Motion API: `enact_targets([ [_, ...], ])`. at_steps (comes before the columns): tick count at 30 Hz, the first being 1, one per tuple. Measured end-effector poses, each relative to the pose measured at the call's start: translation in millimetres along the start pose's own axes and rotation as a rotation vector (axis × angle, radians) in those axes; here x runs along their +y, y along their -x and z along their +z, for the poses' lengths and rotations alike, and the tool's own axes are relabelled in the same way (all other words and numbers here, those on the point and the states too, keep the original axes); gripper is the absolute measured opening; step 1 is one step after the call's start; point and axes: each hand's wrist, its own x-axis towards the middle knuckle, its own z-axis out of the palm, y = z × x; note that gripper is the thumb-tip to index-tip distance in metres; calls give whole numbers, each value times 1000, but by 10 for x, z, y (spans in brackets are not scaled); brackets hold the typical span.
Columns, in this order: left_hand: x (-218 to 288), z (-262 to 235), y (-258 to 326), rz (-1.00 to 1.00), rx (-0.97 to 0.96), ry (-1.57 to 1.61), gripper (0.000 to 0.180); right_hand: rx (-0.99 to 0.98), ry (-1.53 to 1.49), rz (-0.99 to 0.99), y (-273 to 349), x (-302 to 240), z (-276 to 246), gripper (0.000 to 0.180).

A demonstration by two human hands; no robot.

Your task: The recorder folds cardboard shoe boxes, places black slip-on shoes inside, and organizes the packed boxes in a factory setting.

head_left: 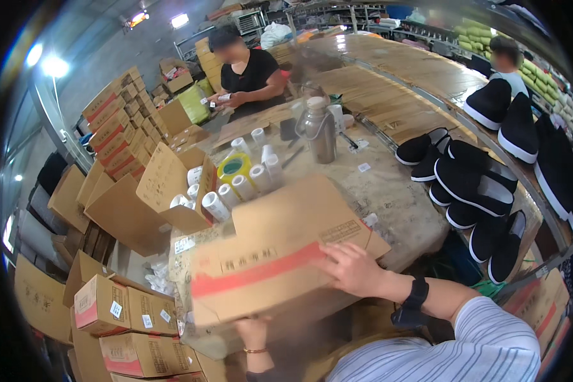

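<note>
A flattened brown cardboard box (267, 248) with a red stripe is held tilted over the near edge of the work table. My right hand (355, 270) grips its right part, fingers resting over the printed face near the stripe's end. Under the lower left edge of the cardboard is my left hand (253, 332), its fingers mostly hidden behind the box. A bracelet circles the left wrist, and a dark band wraps the right one. Just beyond the cardboard stand several white label rolls (242, 186) and a roll of yellow tape (234, 167).
An open carton (178, 191) of rolls stands left of the tape. Behind sits a metal flask (320, 134). Black shoes (468, 184) line the right side. Stacked small boxes (130, 312) fill the lower left. Across the table a person (248, 76) handles a small item; another (506, 63) is far right.
</note>
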Motion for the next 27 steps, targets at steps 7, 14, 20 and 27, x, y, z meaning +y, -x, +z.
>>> enact_targets([
  [7,58,-244,-492,429,390,-227,75,-48,-117,292,131,241,-435,80],
  [14,1008,102,-663,451,-23,-68,89,35,-887,594,40,351,-981,70],
  [20,522,-322,-1463,-146,-227,55,49,452,120,-142,-601,-336,-1298,62],
  [27,384,-137,-1656,-331,-258,300,38,-135,-290,99,-1496,411,-95,29],
])
